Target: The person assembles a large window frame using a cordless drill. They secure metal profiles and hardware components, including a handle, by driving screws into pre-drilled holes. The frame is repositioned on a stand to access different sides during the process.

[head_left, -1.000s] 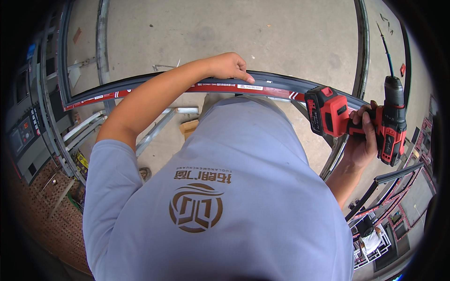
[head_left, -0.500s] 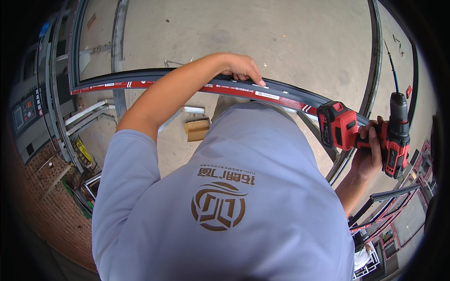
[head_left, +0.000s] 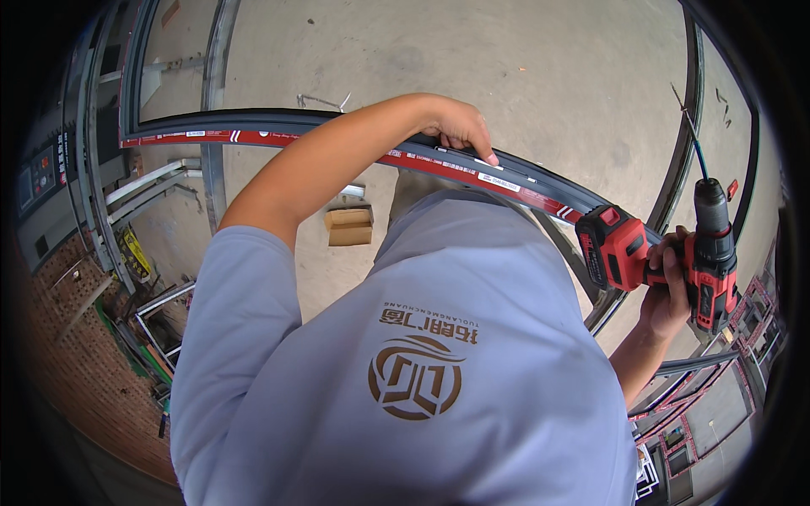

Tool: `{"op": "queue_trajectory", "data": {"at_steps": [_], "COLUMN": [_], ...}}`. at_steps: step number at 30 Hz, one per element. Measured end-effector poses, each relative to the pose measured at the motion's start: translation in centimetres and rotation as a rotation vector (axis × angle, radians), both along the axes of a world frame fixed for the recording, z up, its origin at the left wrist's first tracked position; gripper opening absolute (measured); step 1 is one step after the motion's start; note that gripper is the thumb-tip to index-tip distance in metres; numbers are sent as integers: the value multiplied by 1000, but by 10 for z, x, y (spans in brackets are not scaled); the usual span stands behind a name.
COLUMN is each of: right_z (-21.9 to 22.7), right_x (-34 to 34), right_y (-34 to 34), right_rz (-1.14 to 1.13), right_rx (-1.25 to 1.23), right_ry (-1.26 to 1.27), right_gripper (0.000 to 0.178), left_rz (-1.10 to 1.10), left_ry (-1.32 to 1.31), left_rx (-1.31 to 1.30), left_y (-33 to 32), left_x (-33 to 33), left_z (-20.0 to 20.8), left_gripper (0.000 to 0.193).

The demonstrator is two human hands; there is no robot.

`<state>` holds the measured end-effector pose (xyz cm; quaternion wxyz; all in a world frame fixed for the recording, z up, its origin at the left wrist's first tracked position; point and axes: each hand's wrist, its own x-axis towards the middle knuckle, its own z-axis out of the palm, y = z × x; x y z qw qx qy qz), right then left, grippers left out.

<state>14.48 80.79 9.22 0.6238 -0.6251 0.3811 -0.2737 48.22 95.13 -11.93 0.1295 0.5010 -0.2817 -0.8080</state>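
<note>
A large dark grey window or door frame (head_left: 253, 123) with a red printed film strip along its near side lies across in front of my body. My left hand (head_left: 462, 128) reaches over it with curled fingers. One fingertip touches the frame's upper face beside a thin, light metal piece (head_left: 492, 165) set in it; whether the other fingers hold anything is hidden. My right hand (head_left: 671, 295) grips a red and black cordless drill (head_left: 713, 253) by its handle at the right. Its long thin bit (head_left: 695, 143) points away from me, apart from the frame.
Metal stand bars (head_left: 215, 80) run under the frame at left and right. On the floor below sits an open cardboard box (head_left: 349, 228). A grey machine with a control panel (head_left: 38, 177) stands at far left; more red-taped frames (head_left: 683, 396) are at lower right.
The view has shifted slightly. The drill has turned a little, its bit now leaning more to the left. My left fingertip stays near the same metal piece.
</note>
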Motion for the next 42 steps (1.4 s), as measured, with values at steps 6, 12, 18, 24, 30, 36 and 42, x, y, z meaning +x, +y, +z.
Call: {"op": "queue_trajectory", "data": {"at_steps": [6,12,18,24,30,36,42], "right_z": [5,4,9,6,-11,-58,-101], "right_x": [8,25,43,59,88,131,169], "right_y": [-9,-22,-38,-57,-102,-164,-190], "right_rz": [178,221,222,259,453,740,967], "right_rx": [13,22,26,123,265,453,430], "right_ry": [97,204,314,387,515,576,809], "right_gripper": [38,40,41,42,46,36,29], "left_rz": [14,7,5,6,4,8,32], "left_ry": [-15,-9,-5,-11,31,45,47], "left_rx": [0,9,24,37,86,100,107], "left_y": [2,1,1,0,0,0,4], "left_x": [-1,1,1,3,4,5,7], "left_z": [0,0,-1,1,-4,-4,7], "left_gripper": [31,31,32,30,28,27,33]}}
